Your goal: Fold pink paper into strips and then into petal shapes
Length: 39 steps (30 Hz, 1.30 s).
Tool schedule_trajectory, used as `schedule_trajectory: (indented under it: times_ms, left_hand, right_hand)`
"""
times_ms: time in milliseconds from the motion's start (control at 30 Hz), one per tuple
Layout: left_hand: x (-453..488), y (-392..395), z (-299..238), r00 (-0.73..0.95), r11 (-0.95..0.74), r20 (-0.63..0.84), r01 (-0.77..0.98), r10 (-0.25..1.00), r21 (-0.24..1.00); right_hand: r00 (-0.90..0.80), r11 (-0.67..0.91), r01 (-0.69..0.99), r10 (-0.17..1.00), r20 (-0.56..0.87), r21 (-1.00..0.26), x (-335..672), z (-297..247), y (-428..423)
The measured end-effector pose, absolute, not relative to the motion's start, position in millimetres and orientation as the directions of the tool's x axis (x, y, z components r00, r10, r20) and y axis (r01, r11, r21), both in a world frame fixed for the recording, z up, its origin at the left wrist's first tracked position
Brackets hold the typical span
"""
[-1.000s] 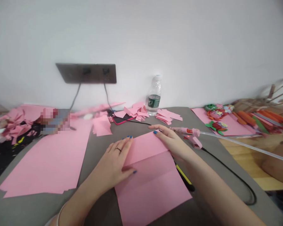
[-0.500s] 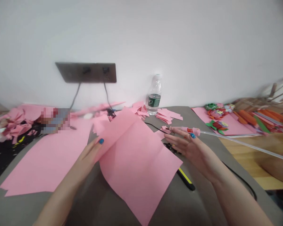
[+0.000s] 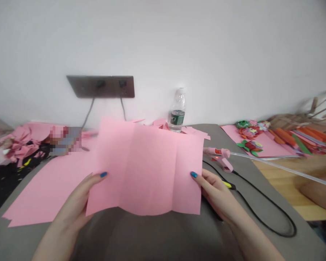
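A pink sheet of paper (image 3: pixel 149 168) is held up in front of me, above the grey table, with upright creases toward its left and right sides. My left hand (image 3: pixel 80 195) grips its left edge, thumb on the near face and fingers behind. On the opposite edge my right hand (image 3: pixel 213 188) pinches it the same way. Just beyond my right hand lies a pink hot glue gun (image 3: pixel 220 156) with a long clear glue stick in it. A black and yellow utility knife (image 3: pixel 228 185) is partly hidden by that hand.
More pink sheets (image 3: pixel 51 185) lie to the left, beside paper scraps (image 3: pixel 27 139). A water bottle (image 3: pixel 178 112) stands by the wall below the socket panel (image 3: pixel 103 87). Paper flowers (image 3: pixel 251 134) and orange strips (image 3: pixel 285 136) sit at right. A black cable (image 3: pixel 263 217) loops across the table.
The pink paper has turned from a slanted pose to squarely facing me. My right hand, open and off the paper before, has come in and taken hold of its right edge.
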<state>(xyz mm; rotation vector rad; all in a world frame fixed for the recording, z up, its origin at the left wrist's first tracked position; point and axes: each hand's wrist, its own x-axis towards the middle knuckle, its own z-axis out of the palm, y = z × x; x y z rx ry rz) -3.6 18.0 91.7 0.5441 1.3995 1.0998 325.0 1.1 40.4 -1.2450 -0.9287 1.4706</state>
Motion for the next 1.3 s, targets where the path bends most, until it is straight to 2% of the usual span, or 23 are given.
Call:
schedule_trajectory:
  times_ms: [100,200,367,433,600,700,833,933,1033,1067,1100,1200,1300]
  left_hand:
    - [-15.4,11.7,84.6,-0.018,0.485,-0.497,-0.188,0.868,0.854]
    - [-18.3,6.7,79.8,0.103,0.475,-0.471,-0.018,0.876,0.880]
    - [-22.3,8.1,66.5,0.128,0.279,-0.331,0.312,0.935,0.908]
    - [-28.0,9.0,59.9,0.153,0.205,-0.283,0.391,0.947,0.897]
    - [-46.0,5.0,49.2,0.199,0.125,-0.233,0.443,0.952,0.888]
    - [-54.8,2.7,46.4,0.252,0.093,-0.222,0.438,0.942,0.894]
    - [-59.0,4.2,42.8,0.319,0.016,-0.195,0.488,0.928,0.872]
    - [-56.8,5.7,41.1,0.345,-0.026,-0.187,0.529,0.920,0.848]
    - [-53.5,5.5,42.4,0.378,-0.079,-0.171,0.562,0.910,0.823]
    - [-52.7,5.2,43.5,0.392,-0.099,-0.165,0.570,0.905,0.816]
    - [-52.1,4.9,44.9,0.406,-0.117,-0.159,0.576,0.900,0.809]
    - [-52.1,3.7,49.2,0.447,-0.156,-0.151,0.579,0.882,0.800]
    - [-53.3,2.7,52.9,0.490,-0.183,-0.164,0.584,0.856,0.791]
  right_hand:
    - [-0.012,-0.226,-0.132,0.974,-0.226,-0.965,334.0,53.0,1.8]
    - [-0.064,-0.235,-0.024,0.970,-0.233,-0.972,339.6,65.2,-0.9]
    - [-0.083,-0.247,0.004,0.966,-0.246,-0.969,343.2,60.3,-3.8]
    - [-0.064,-0.276,-0.016,0.959,-0.275,-0.961,345.6,52.2,-3.7]
    - [-0.016,-0.318,-0.048,0.948,-0.318,-0.947,355.9,38.9,-4.1]
    - [-0.066,-0.307,-0.020,0.950,-0.305,-0.951,362.7,36.4,-3.1]
    - [-0.092,-0.232,0.121,0.965,-0.244,-0.965,366.3,34.5,5.1]
    - [0.024,-0.119,0.263,0.993,-0.117,-0.957,361.2,35.9,10.0]
    - [0.159,0.087,0.529,0.967,0.199,-0.844,346.8,42.4,4.5]
    - [0.135,0.165,0.614,0.941,0.309,-0.772,340.0,45.8,0.4]
    - [0.067,0.225,0.661,0.933,0.354,-0.716,332.6,49.5,-4.2]
    - [-0.188,0.386,0.724,0.908,0.375,-0.572,309.0,59.6,-15.9]
    - [-0.380,0.486,0.761,0.871,0.313,-0.429,289.4,62.7,-17.9]
